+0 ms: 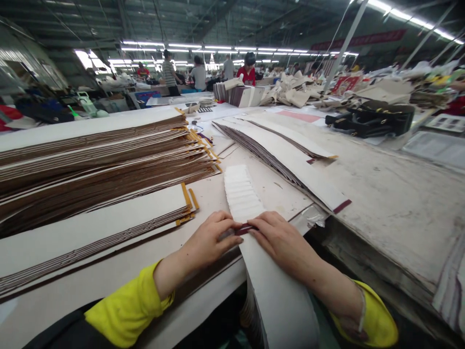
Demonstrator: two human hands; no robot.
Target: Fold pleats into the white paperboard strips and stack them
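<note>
A long white strip runs from the table edge down toward my lap, its far end bearing a dark red band. My left hand pinches the left end of that band between thumb and fingers. At the band's right end, the fingers of my right hand are closed on it, the palm over the strip's side. Just beyond both hands lies a white piece with crosswise ripples. Layered edges of more strips show below the table edge, partly hidden.
Stacks of white strips with brown undersides and mustard ends fill the left. White strips with dark red ends lie to the right, near a gap between tables. Black bags sit farther right. People work in the background.
</note>
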